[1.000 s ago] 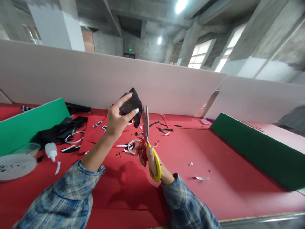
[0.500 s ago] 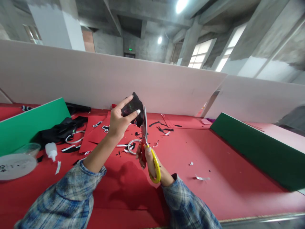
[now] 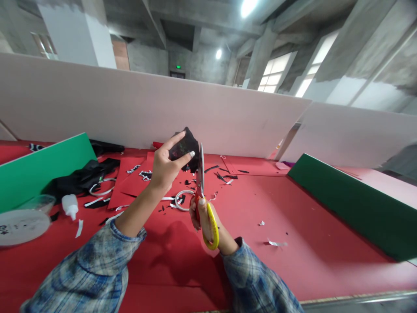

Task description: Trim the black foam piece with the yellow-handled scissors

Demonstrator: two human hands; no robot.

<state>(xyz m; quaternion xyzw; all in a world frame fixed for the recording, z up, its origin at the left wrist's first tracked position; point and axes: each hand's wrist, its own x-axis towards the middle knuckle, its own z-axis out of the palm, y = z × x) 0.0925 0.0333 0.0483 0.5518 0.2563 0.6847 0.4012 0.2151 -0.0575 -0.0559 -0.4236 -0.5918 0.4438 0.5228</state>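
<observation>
Head view: the scissors [image 3: 200, 178] stand upright in front of the person, blade tips up and away, handles toward the body. Their long axis runs close to vertical, the tips leaning slightly left of the yellow handle loop, which hangs lowest; the red handle sits to its left. The two blades appear close together, seen nearly edge-on, and whether they are fully closed cannot be told.

The right hand [image 3: 205, 218] is clamped on the handles, thumb through the yellow loop and fingers wrapped at the red one, so the blades rise directly above it. The left hand [image 3: 162, 168] is closed on a piece of black cloth [image 3: 189, 148], with two fingers spread across the near face. The cloth lies beyond and to the right of these fingers, slanting from its raised top corner down to the right, and its right edge comes up to the blades; whether metal is biting into it is unclear. Both hands are raised above the red desk [image 3: 254, 200].

Behind the forearms, a white ring [image 3: 176, 201] lies among black scraps, just left of the right hand. Farther left are a white bottle [image 3: 69, 205], nozzle toward the person, and a heap of black fabric [image 3: 76, 179] near a green board [image 3: 45, 171].
</observation>
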